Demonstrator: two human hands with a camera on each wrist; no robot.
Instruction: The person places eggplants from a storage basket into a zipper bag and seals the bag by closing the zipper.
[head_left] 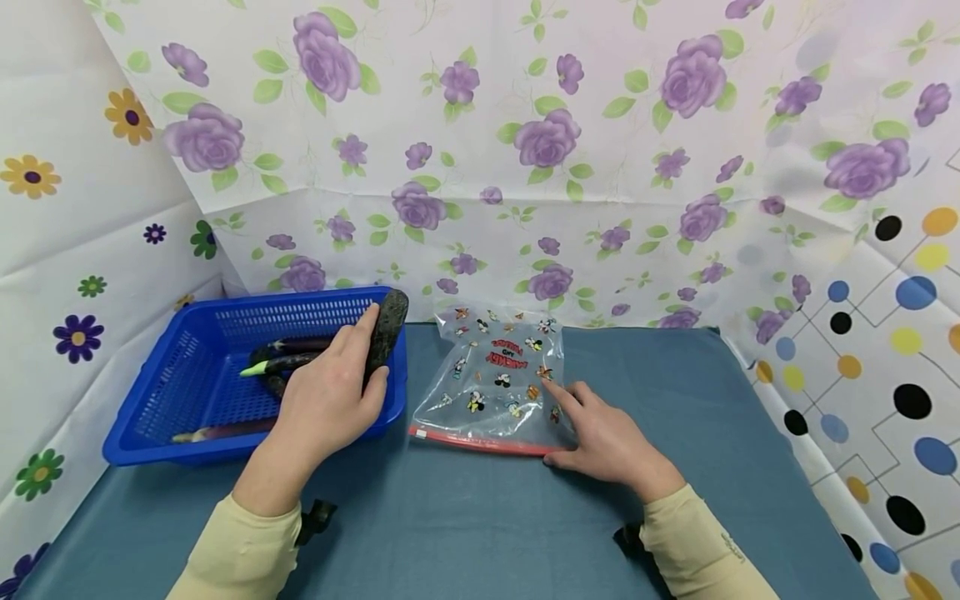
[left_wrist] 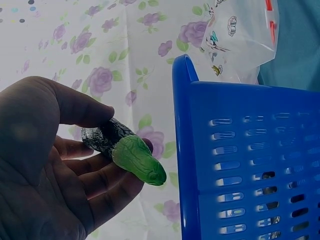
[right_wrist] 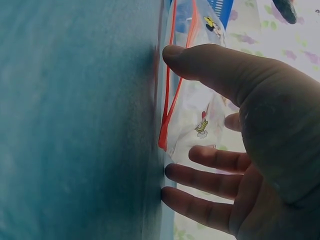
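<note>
My left hand [head_left: 326, 392] holds a dark, rough-skinned vegetable with a green end [left_wrist: 139, 159] above the right end of the blue basket [head_left: 393, 379]. In the left wrist view, thumb and fingers pinch its dark part, and the green end points toward the basket's wall. A clear zip bag [head_left: 480, 406] printed with cartoon figures lies flat beside the basket, its red zip edge toward me. At the bag's right side is my right hand [head_left: 607, 437], fingers extended over it and thumb by the red edge. The right wrist view shows the two red strips parted.
Inside the basket lie several dark, long vegetables [head_left: 300, 344], one with a light green tip, and a purplish one [head_left: 236, 428] near the front. A blue-green cloth [head_left: 465, 525] covers the table. Flower-printed sheets [head_left: 480, 167] rise behind it, with a dotted sheet [head_left: 885, 400] on the right.
</note>
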